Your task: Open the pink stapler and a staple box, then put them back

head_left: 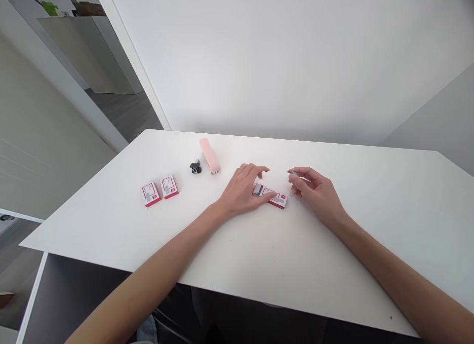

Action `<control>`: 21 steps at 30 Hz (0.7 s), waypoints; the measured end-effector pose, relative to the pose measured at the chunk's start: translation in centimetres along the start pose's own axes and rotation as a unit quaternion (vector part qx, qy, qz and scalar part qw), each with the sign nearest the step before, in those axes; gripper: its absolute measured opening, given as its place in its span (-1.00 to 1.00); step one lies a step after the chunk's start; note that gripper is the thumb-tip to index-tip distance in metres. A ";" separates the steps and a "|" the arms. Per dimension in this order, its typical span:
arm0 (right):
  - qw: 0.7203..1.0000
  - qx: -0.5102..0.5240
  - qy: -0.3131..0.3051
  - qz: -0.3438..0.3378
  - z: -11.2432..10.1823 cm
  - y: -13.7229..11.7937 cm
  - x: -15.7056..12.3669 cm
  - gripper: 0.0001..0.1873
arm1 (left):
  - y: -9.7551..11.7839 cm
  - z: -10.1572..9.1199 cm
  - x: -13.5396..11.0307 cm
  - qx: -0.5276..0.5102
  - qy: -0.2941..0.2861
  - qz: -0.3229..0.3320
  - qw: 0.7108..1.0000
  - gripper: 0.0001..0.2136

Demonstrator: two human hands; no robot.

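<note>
My left hand [242, 190] rests on an opened red-and-white staple box [274, 198] near the middle of the white table [333, 245], thumb on its top; grey staples show at the box's left end. To the right, my right hand [313, 188] pinches a small grey strip of staples [294, 173] between its fingertips, just above the table. A pink stapler [210, 155] lies further back, with a small black staple remover [196, 167] beside it.
Two closed red-and-white staple boxes [159, 190] lie side by side at the left of the table. A white wall stands behind the table. The table's front edge runs close to my body, with dark space under it.
</note>
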State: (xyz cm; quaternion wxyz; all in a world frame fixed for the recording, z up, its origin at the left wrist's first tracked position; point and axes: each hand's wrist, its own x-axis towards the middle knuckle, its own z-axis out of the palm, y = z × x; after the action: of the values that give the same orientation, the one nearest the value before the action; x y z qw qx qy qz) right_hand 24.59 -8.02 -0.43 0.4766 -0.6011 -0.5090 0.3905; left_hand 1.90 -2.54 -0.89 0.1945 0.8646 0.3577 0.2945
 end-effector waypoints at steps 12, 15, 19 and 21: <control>0.998 -0.049 -0.016 -0.028 0.1 0.3 -0.1 -0.58 | -0.2 0.4 -0.1 0.015 -0.018 -0.083 0.996 -0.72; 0.996 -0.055 -0.030 -0.068 0.2 0.7 -0.1 -0.60 | -0.1 0.2 0.0 -0.013 -0.028 -0.087 0.996 -0.72; 0.983 -0.095 -0.062 -0.145 0.4 1.0 -0.3 -0.65 | 0.3 0.0 -0.1 -0.059 -0.059 -0.078 0.993 -0.69; 0.971 -0.123 -0.080 -0.190 0.6 1.1 -0.5 -0.67 | 0.4 -0.1 -0.2 -0.073 -0.075 -0.067 0.992 -0.66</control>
State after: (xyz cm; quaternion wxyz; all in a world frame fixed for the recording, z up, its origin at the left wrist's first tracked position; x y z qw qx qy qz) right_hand 24.20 -8.46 -1.66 0.4221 -0.5140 -0.6948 0.2737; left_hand 1.97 -2.95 -0.64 0.3031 0.8415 0.3770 0.2404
